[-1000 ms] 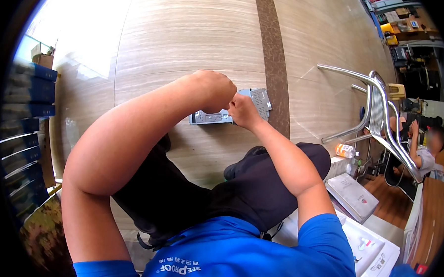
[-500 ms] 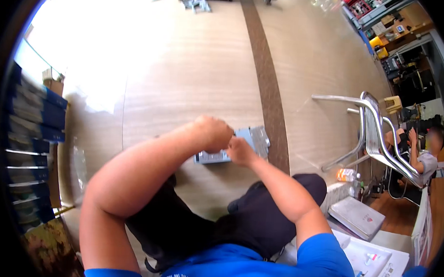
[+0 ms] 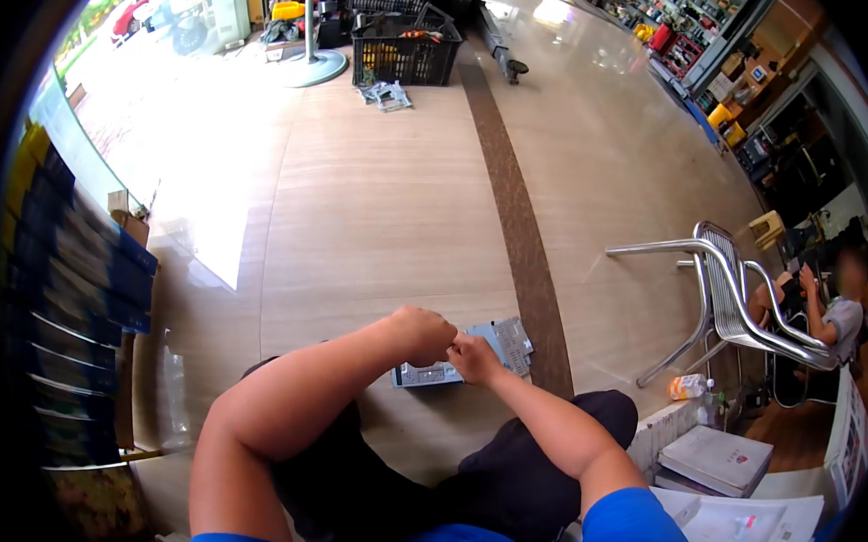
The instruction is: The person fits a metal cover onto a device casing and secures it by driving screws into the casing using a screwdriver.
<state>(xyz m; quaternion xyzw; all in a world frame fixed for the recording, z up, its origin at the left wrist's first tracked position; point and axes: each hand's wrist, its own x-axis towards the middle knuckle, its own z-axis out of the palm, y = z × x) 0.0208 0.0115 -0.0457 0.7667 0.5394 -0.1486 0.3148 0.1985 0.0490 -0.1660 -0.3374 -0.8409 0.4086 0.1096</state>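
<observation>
My left hand (image 3: 423, 336) is closed, its fingers curled in toward my right hand. My right hand (image 3: 475, 358) is closed too and meets the left at the fingertips. Whatever lies between them is too small or hidden to name. Below and behind both hands, a flat grey metal case (image 3: 513, 344) rests on the floor, partly covered by them. Its right end has a perforated panel, and its near edge shows left of my right hand.
A metal chair (image 3: 719, 283) stands at the right, with a seated person (image 3: 844, 313) beyond it. Nearer are a bottle (image 3: 688, 387) and thick books (image 3: 716, 458). Blue stacked goods (image 3: 84, 304) line the left. A black crate (image 3: 405, 57) stands far ahead beside metal parts (image 3: 385, 95).
The view has tilted up, so the crate and far floor have come into sight and my hands appear lower. Both hands stay together over the case.
</observation>
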